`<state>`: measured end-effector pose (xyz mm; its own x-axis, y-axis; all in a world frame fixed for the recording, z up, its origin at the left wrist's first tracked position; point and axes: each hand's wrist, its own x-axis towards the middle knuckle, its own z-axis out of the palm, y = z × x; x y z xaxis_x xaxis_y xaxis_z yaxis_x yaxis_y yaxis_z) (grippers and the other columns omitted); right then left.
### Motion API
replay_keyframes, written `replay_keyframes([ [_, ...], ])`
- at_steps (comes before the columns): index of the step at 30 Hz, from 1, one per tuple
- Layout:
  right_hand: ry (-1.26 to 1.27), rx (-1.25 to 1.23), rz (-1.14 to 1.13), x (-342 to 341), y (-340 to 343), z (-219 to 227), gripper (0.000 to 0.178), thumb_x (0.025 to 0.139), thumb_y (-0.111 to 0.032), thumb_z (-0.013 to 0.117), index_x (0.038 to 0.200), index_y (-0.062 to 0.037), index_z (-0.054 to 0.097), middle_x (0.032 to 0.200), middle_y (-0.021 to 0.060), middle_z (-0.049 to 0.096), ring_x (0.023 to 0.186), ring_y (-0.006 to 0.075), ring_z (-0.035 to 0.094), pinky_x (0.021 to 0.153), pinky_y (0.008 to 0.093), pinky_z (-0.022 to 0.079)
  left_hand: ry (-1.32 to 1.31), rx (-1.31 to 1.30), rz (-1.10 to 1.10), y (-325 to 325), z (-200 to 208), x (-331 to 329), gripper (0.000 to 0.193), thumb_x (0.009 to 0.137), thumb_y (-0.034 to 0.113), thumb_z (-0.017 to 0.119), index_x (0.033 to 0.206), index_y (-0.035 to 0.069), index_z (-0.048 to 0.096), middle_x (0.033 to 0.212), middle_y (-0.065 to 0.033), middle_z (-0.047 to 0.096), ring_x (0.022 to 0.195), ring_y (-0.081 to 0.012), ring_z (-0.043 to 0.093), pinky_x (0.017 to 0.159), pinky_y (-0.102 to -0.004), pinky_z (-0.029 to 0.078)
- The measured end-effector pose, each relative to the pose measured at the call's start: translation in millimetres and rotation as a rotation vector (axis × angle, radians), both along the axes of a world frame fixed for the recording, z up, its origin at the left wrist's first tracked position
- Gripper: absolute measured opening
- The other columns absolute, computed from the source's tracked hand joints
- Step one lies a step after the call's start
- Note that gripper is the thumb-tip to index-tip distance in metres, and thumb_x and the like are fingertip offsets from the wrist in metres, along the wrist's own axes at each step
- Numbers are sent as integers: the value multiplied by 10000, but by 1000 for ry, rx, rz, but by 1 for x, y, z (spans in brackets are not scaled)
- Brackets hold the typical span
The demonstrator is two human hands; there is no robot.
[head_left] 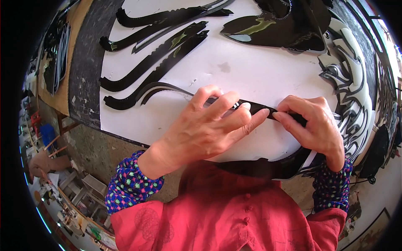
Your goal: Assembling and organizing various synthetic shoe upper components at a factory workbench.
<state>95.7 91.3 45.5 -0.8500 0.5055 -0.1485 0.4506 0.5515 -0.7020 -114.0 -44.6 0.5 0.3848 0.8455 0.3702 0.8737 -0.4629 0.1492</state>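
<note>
A narrow glossy black strip [254, 106], seemingly patent leather, lies across the white sheet in front of me. My left hand [205, 123] is closed on it, thumb and fingertips pressed along its length. Close by, my right hand [313, 122] pinches the strip's right part between thumb and fingers. My fingers cover much of the strip. A thin grey-and-black curved strip [165, 86] runs toward my left hand from the left; whether the two join is hidden. At the near edge, by my chest, lies a larger black glossy piece [268, 167].
Several curved black strips [142, 77] with notched edges lie at the left of the white sheet [259, 75]. Wide black pieces [276, 31] are at the far side. Grey-white curved pieces [356, 62] pile up at the right. More dark pieces [56, 62] rest on brown board at far left.
</note>
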Motion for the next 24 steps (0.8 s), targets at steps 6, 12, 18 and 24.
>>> replay_keyframes([
  [6,-6,7,-2,0,0,0,92,827,-100,694,809,-36,631,629,136,617,567,341,610,537,391,474,2,15,-4,1,-1,0,457,814,217,628,1265,222,701,1041,39,546,1022,-173,492,897,-385,403],
  [12,-53,35,6,-1,-2,4,102,842,-113,680,817,-39,615,623,125,616,559,341,604,539,407,469,-19,-1,8,1,0,1,468,806,217,627,1269,224,697,1024,42,547,1008,-178,489,890,-379,406],
  [18,-152,263,30,4,-6,16,185,856,-181,714,813,-43,598,689,106,599,651,321,610,610,398,476,-23,-14,4,1,1,0,469,798,184,651,1262,233,696,1022,41,549,1009,-178,498,861,-366,416],
  [24,-24,291,-144,19,-15,7,176,840,-150,729,885,-34,605,837,92,581,806,293,571,762,396,459,-9,-21,10,1,2,0,473,778,165,683,1245,238,704,1031,50,545,998,-171,512,840,-339,417],
])
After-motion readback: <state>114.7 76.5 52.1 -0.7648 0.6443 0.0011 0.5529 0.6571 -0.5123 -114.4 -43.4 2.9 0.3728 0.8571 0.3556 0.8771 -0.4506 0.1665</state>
